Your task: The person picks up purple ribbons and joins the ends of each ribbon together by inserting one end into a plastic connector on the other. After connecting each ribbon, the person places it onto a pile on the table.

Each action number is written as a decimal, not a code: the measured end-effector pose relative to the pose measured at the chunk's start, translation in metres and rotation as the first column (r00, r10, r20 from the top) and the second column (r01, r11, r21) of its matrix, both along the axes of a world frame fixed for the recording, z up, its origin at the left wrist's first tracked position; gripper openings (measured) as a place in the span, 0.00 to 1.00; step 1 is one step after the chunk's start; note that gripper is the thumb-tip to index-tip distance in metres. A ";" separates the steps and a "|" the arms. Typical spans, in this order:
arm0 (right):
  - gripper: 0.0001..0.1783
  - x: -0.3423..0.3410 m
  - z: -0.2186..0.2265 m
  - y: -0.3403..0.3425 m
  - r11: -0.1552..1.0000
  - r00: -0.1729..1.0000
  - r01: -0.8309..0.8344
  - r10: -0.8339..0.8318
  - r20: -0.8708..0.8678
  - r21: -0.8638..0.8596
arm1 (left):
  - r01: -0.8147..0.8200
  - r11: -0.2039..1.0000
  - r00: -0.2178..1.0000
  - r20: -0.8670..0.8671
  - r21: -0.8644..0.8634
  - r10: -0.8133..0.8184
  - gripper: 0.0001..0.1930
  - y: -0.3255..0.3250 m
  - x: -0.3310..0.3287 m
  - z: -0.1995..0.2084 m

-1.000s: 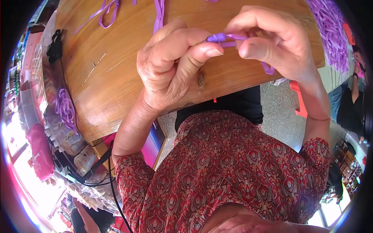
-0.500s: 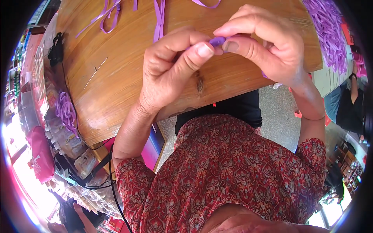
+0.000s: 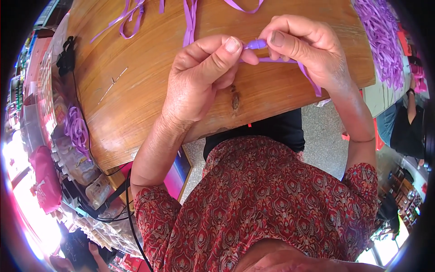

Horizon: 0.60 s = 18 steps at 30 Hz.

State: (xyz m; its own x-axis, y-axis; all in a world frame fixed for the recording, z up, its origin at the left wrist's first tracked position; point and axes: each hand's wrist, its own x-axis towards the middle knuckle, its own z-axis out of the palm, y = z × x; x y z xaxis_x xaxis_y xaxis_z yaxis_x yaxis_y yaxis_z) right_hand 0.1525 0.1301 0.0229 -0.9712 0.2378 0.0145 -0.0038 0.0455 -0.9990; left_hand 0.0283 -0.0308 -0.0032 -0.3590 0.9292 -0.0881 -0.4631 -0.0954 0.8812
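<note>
Table (image 3: pixel 140 99); clasp (image 3: pixel 257 44) between left hand (image 3: pixel 199 72) and right hand (image 3: pixel 315 50).

Speckled grey floor (image 3: pixel 321 129) shows below a wooden table (image 3: pixel 136 97), bright light (image 3: pixel 41 229) at left.

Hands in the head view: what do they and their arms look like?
The left hand and right hand wear no gloves. The left sleeve and right sleeve are red with ornate beige and dark motifs, leaving left forearm and right forearm bare.
</note>
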 end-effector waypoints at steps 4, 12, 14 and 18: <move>0.10 0.001 -0.006 0.004 0.998 0.999 0.029 -0.028 -0.027 0.051 | -0.059 0.992 0.997 -0.056 -0.115 0.053 0.10 0.000 0.001 0.001; 0.09 0.021 0.000 0.021 0.993 0.994 0.110 -0.111 0.004 0.032 | -0.395 0.847 0.345 -0.797 0.357 0.497 0.09 0.011 -0.014 -0.006; 0.08 0.027 -0.002 0.023 0.996 0.997 0.082 -0.082 0.011 -0.032 | -0.493 0.803 0.411 -0.723 0.335 0.555 0.09 0.014 -0.015 -0.009; 0.10 0.048 -0.004 0.031 1.000 0.995 -0.020 0.019 0.100 0.000 | -0.501 0.814 0.455 -0.711 0.293 0.536 0.09 0.016 -0.014 -0.009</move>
State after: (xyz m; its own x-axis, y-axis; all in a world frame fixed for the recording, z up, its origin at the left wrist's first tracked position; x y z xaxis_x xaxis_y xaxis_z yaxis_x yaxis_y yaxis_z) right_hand 0.2002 0.1610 0.0192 -0.9723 0.2188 -0.0826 0.0952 0.0475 -0.9943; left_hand 0.0145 -0.0146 -0.0120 -0.6939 0.5446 0.4710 0.4858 -0.1288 0.8645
